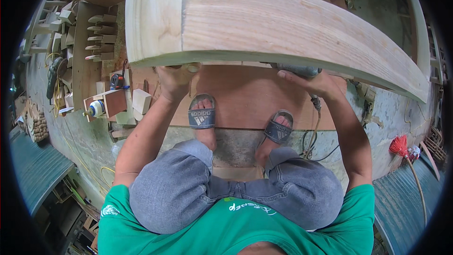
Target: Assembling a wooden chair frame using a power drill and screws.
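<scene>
A large pale curved wooden beam (283,33) is stretching across the far part of the scene, its long axis running left to right and bowing down toward the right. Beneath it a plywood sheet (245,94) is lying on the floor. The right hand (316,85) is closing its grip around a grey power tool (299,71) under the beam's near edge. The left hand (175,79) is pressing against the beam's underside, fingers curled.

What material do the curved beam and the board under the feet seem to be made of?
Curved beam: pale bare wood, apparently unfinished; long grain lines and a joint seam show. Board: reddish-brown sheet, probably plywood, smooth and flat with a thin straight edge; whether it has any coating cannot be told.
</scene>
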`<state>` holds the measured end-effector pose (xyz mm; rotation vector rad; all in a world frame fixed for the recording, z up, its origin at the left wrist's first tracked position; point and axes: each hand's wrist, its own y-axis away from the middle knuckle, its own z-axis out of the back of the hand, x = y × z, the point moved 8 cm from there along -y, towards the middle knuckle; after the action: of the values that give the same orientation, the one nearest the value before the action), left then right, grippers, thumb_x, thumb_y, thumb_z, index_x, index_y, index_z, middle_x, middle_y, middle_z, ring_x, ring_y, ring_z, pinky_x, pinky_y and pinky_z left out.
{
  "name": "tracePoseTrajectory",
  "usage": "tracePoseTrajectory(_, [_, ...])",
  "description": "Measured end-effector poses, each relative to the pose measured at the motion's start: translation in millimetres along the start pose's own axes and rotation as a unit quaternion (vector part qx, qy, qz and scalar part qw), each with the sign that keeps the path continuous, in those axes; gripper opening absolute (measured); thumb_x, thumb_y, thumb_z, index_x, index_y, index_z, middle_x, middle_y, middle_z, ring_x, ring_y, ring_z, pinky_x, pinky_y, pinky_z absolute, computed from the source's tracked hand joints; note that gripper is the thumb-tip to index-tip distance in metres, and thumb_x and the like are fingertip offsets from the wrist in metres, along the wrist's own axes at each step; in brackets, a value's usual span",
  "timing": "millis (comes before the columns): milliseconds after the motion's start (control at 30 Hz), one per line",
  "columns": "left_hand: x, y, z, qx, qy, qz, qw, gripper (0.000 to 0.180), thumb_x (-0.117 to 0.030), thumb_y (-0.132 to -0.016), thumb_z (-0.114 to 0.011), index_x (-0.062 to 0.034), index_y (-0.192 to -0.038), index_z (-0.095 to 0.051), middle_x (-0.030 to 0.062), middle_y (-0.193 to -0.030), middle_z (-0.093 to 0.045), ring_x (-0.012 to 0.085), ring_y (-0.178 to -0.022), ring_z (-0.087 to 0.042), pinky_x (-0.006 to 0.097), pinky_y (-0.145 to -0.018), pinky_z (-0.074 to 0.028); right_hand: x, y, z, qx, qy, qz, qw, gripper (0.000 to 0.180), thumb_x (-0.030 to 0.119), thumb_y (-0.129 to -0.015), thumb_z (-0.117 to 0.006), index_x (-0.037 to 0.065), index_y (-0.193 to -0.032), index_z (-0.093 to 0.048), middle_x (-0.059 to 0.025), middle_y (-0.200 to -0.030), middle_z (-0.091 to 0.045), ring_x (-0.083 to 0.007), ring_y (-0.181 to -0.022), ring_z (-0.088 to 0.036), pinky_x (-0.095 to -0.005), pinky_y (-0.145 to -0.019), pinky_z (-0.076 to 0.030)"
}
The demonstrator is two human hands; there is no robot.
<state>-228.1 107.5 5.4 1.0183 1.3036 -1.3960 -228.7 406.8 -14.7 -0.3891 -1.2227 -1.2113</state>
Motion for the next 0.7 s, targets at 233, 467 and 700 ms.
tracePoseTrajectory(233, [0, 0, -1, -0.001, 0.053, 0.004, 0.999, 0.016, 0.003, -0.075, -0.061, -0.0101, -0.077, -0.052, -0.0052, -0.072, -0.050, 0.0034, -0.063, -0.045, 0.020, -0.048, -0.034, 1, 0, -3, -0.006, -0.011, -0.009, 1.000, 0.044, 0.032, -0.076, -0.079, 0.006, -0.109, -0.066, -0.0082, -0.107, -0.067, -0.0184, -0.100, -0.061, -0.0313, -0.088, -0.047])
tracePoseTrajectory(467, [-13, -1, -1, 0.004, -0.086, -0.075, 0.993, 0.015, 0.009, -0.073, -0.053, -0.0050, -0.076, -0.052, -0.0032, -0.072, -0.051, 0.0056, -0.065, -0.047, 0.022, -0.050, -0.038, -2, -1, -3, -0.004, -0.010, 0.016, 1.000, 0.042, 0.032, -0.076, -0.079, 0.007, -0.108, -0.066, -0.0082, -0.106, -0.067, -0.0185, -0.099, -0.061, -0.0312, -0.088, -0.048])
tracePoseTrajectory(700, [-8, 0, 1, 0.007, -0.037, -0.071, 0.997, 0.017, 0.010, -0.069, -0.053, -0.0029, -0.079, -0.054, 0.0006, -0.074, -0.052, 0.0078, -0.068, -0.048, 0.023, -0.055, -0.040, -2, 0, -6, 0.009, 0.000, -0.031, 0.999, 0.046, 0.031, -0.078, -0.078, 0.006, -0.113, -0.064, -0.0072, -0.111, -0.066, -0.0161, -0.105, -0.058, -0.0305, -0.091, -0.045])
